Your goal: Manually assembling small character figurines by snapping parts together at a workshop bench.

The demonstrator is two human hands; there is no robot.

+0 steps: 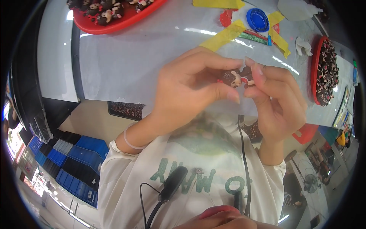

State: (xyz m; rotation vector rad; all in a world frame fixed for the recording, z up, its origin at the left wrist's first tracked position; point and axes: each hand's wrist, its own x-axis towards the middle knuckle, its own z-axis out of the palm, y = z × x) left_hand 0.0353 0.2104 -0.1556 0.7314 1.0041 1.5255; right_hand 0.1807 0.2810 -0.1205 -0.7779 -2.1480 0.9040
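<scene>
A small dark brown figurine (237,77) with pale and red parts is pinched between both hands, close over the grey table (126,61). My left hand (190,82) grips its left side with thumb and forefinger. From the right, my right hand (276,95) holds the other side with its fingertips. Most of the figurine is hidden by my fingers.
A red tray (114,21) of similar dark figurines sits far left, another red tray (324,72) of them at the right edge. Yellow tape strips (225,36), a blue lid (258,19) and a crumpled white scrap (303,45) lie beyond my hands. Blue and black bins (72,160) stack lower left.
</scene>
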